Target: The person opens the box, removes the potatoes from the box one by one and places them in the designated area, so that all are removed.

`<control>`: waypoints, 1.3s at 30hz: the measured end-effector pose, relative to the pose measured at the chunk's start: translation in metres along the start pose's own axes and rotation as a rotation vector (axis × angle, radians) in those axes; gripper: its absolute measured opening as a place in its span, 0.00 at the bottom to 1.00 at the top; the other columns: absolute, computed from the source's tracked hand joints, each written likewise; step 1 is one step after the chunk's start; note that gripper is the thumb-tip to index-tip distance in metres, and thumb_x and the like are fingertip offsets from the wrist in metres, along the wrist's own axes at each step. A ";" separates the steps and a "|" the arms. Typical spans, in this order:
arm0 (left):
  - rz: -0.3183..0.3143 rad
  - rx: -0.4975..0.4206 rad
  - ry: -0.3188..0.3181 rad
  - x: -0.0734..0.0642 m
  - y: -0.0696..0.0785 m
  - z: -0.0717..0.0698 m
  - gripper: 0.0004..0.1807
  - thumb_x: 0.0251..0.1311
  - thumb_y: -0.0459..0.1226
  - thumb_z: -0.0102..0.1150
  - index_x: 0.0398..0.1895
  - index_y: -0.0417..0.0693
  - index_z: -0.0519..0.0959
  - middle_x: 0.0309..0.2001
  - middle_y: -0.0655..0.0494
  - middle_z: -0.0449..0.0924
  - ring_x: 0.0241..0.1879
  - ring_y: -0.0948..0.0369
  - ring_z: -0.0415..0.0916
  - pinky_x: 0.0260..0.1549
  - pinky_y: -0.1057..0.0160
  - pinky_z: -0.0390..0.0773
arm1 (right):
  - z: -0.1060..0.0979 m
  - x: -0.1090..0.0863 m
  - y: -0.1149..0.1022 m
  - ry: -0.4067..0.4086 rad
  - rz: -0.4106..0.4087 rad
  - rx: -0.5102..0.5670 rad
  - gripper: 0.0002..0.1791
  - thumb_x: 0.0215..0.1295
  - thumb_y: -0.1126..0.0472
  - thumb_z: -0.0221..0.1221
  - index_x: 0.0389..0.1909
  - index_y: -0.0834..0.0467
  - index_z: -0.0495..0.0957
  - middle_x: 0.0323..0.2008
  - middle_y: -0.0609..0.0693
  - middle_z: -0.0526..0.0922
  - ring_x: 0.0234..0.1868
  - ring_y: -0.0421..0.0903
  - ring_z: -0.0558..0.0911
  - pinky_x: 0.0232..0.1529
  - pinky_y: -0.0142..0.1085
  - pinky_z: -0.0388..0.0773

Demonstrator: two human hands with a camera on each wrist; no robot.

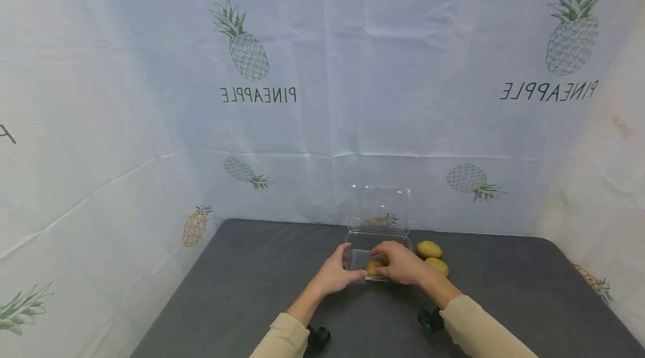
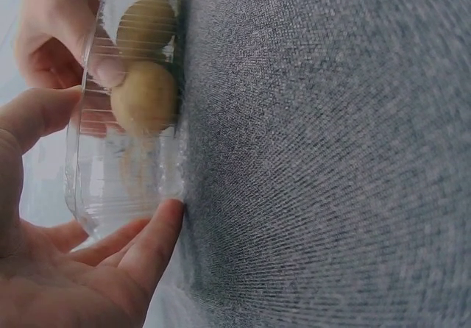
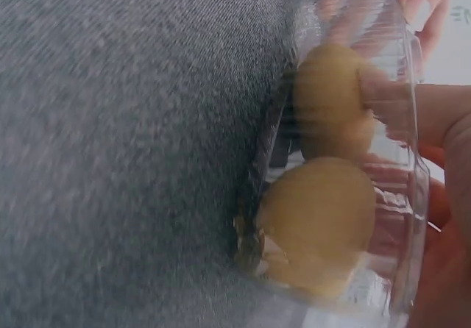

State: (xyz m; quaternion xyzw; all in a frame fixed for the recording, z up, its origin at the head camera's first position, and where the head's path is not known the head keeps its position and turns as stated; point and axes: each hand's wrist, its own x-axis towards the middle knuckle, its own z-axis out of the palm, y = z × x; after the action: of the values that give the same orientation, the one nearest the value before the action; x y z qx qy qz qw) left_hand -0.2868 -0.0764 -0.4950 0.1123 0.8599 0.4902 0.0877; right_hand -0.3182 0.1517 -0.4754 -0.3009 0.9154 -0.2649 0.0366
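Left fingers [image 2: 151, 251] grip a ribbed clear plastic box [image 2: 99, 181], right fingers [image 1: 385, 247] pinching a smooth rounded lemon [image 2: 143, 100] inside

Inside the box [image 1: 359, 258], room lay left of the inner lemon [image 1: 373, 267]; the right hand [image 1: 400, 263] obstructed the right side. The left hand [image 1: 334, 273] blocked the near left corner. The raised lid [image 1: 373, 201] barred the rear, and 2 outer lemons [image 1: 429, 249] stood just right. Farther left, the table [image 1: 242, 285] offered passage.

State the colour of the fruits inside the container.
The fruits are yellow, seen best in the right wrist view.
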 end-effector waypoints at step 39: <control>0.013 0.010 0.022 -0.004 0.005 0.001 0.47 0.60 0.47 0.72 0.77 0.42 0.58 0.66 0.36 0.70 0.63 0.42 0.73 0.54 0.40 0.77 | 0.009 0.013 0.002 0.085 -0.046 -0.031 0.18 0.54 0.60 0.74 0.46 0.57 0.85 0.47 0.47 0.76 0.46 0.46 0.73 0.41 0.41 0.77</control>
State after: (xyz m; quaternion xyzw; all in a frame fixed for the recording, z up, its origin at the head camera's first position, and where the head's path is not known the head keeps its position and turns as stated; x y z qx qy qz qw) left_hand -0.2823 -0.0741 -0.4912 0.1130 0.8624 0.4877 0.0746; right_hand -0.3279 0.1417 -0.4826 -0.3108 0.9130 -0.2640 -0.0128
